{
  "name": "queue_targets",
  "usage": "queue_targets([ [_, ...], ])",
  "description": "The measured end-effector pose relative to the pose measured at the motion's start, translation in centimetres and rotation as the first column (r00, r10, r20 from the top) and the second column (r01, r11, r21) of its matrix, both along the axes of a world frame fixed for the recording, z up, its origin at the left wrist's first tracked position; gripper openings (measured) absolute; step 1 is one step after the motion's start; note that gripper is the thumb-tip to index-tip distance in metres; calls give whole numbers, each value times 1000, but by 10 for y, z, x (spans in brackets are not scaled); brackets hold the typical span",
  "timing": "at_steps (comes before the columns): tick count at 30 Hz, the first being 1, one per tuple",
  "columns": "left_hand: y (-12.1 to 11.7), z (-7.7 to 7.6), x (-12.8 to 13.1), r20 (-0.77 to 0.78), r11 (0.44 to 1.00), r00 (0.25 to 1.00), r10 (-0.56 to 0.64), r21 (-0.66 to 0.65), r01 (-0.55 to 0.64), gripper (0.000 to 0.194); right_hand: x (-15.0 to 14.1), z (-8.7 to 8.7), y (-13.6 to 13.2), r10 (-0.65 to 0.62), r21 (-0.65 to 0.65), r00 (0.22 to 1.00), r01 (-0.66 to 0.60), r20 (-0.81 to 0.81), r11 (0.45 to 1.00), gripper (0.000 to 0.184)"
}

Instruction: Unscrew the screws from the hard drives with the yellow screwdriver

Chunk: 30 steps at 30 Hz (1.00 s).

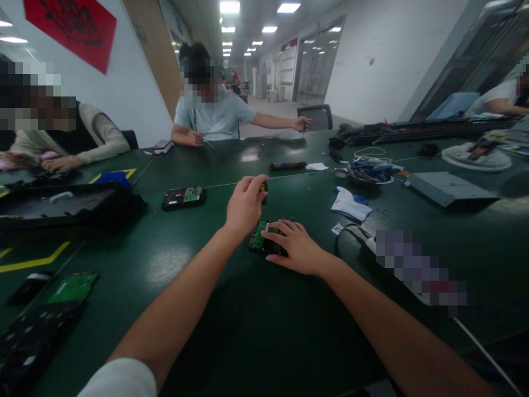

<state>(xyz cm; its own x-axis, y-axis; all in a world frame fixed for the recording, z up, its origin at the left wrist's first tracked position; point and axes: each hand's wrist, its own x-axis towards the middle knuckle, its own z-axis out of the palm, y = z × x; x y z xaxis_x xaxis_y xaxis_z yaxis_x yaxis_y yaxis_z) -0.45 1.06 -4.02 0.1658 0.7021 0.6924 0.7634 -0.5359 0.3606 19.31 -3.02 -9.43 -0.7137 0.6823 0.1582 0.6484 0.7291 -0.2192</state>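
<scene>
Near the middle of the green table, a hard drive [258, 238] lies with its green circuit board facing up. My right hand [295, 247] rests over its right part, thumb along the near side and fingers across the top, gripping it against the table. Just above and behind the drive, my left hand [244, 205] is closed around a yellow-and-black handle, which looks like a screwdriver [263, 189]. Its shaft and tip are hidden by the hand. Further left lies a second hard drive [184, 197], board side up, touched by neither hand.
White-and-blue gloves [350, 204], a bowl of blue items [371, 170] and a grey metal plate [450, 188] lie to the right. A power strip [397, 270] trails a cable. More drives [49, 320] and a black tray [61, 204] are at left. A co-worker [219, 113] sits opposite.
</scene>
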Motion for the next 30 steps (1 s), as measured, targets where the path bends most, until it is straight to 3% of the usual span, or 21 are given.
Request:
queue_targets([
  [4, 1, -5, 1, -37, 999, 999, 19, -33, -20, 38, 0, 0, 0, 0, 1, 1000, 0, 4, 1000, 64],
  [8, 2, -9, 1, 33, 997, 999, 14, -75, -11, 42, 0, 1, 0, -5, -3, 1000, 5, 4, 1000, 64],
  [12, 4, -8, -1, 123, 993, 989, -77, -75, 87, 35, 0, 1, 0, -5, -8, 1000, 5, 7, 1000, 64],
  [16, 5, -4, -2, 115, 992, 985, -127, -9, 128, 32, 0, 1, 0, -3, -9, 1000, 3, 6, 1000, 64],
  [21, 4, -3, -3, 60, 997, 996, -68, -19, 70, 37, 0, 1, 0, -3, -11, 1000, 3, 2, 1000, 64],
  [26, 0, -6, 0, -54, 990, 995, 78, -115, -84, 41, -1, 0, 0, -11, -12, 1000, 11, 6, 1000, 64],
  [30, -1, -5, 0, 10, 984, 996, 94, -153, -91, 42, -1, 2, -1, -4, -6, 1000, 4, 11, 1000, 64],
])
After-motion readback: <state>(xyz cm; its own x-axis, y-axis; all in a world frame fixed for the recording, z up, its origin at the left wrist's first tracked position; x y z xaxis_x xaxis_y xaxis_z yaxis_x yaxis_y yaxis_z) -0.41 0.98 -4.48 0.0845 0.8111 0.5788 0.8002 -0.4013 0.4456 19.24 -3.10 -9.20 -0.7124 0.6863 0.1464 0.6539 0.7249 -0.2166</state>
